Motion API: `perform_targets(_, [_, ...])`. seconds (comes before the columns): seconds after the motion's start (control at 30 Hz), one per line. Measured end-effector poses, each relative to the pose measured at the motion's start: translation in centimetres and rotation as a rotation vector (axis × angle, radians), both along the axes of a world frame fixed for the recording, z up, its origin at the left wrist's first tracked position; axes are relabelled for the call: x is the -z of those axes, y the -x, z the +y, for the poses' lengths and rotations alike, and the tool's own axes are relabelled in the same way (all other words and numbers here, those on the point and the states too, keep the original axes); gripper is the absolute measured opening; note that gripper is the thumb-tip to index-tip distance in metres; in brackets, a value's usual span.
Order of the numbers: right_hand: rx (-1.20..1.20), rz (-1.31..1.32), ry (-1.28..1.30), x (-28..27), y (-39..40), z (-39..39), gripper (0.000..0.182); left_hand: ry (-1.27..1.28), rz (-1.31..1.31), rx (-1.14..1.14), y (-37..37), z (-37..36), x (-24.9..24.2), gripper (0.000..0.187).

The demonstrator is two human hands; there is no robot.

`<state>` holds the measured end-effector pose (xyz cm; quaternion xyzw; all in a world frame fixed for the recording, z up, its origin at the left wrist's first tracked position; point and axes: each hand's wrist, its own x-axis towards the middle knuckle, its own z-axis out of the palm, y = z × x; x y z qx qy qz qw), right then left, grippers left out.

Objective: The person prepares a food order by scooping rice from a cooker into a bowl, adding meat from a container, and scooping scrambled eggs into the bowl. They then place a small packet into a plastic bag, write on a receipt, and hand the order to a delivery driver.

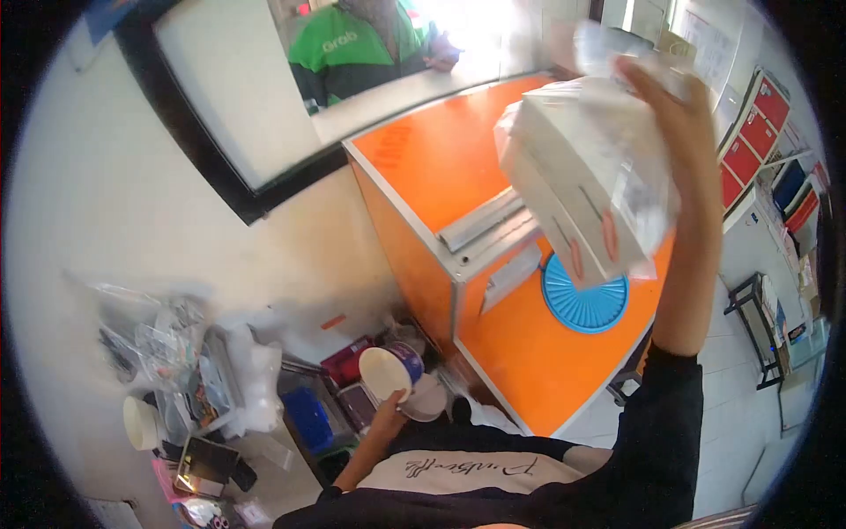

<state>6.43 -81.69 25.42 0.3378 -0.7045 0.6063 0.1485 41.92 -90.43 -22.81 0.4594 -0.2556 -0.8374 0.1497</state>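
My right hand [670, 97] is raised at the upper right, its fingers closed on the top of a clear plastic bag. Inside the bag [656, 194] are white takeaway boxes [568, 167] with a printed design, tilted and slightly blurred. They hang above the orange counter. Low in the middle, my left hand [390, 414] pinches the rim of a paper bowl [385, 374], cream inside and purple outside. The bowl tips toward me over the containers below. A pale round container or lid [426, 398] is just beside it.
A blue fluted lid [585, 295] lies on the lower step of the orange counter [520, 361]. Behind the window opening is a person in a green jacket [352, 44]. Plastic packaging [159, 335] and a blue tray [308, 419] crowd the left. Red panels [753, 137] stand at right.
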Motion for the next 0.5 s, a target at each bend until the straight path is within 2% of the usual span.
perform_targets(0.13, [-0.130, 0.256, -0.156, 0.9, 4.9, -6.9, 0.040, 0.044, -0.012, 0.097, 0.9, -2.2, -3.8, 0.043])
perform_targets(0.17, [-0.095, 0.211, -0.168, 1.1, 4.9, -8.3, 0.041, 0.321, -0.009, 0.292, 0.3, -2.9, -2.1, 0.045])
perform_targets(0.23, [-0.026, 0.112, -0.185, 1.5, 5.2, -11.4, 0.044, 0.551, 0.023, 0.471, 0.2, -3.9, -7.4, 0.049])
perform_targets(0.27, [-0.009, 0.239, -0.305, 1.9, 5.9, -12.8, 0.046, 0.335, -0.040, 0.470, 0.7, -5.0, -5.5, 0.051])
perform_targets(0.3, [0.013, 0.363, -0.429, 2.1, 6.6, -14.1, 0.047, 0.121, -0.114, 0.446, 1.6, -5.9, -5.6, 0.052])
perform_targets(0.33, [0.039, 0.485, -0.560, 2.1, 7.6, -14.8, 0.048, 0.176, -0.100, 0.556, 1.3, -6.5, -6.2, 0.054])
perform_targets(0.4, [-0.055, 0.411, -0.595, 1.7, 5.0, -14.3, 0.048, 0.139, -0.247, 0.652, 2.8, -6.8, -9.9, 0.053])
perform_targets(0.43, [-0.103, 0.364, -0.623, 1.8, 3.9, -13.8, 0.048, 0.120, -0.143, 0.686, 3.0, -7.1, -9.2, 0.053])
perform_targets(0.5, [-0.141, 0.458, -0.526, 2.4, 4.2, -12.6, 0.044, 0.056, 0.046, 0.752, 2.9, -7.9, -5.9, 0.053])
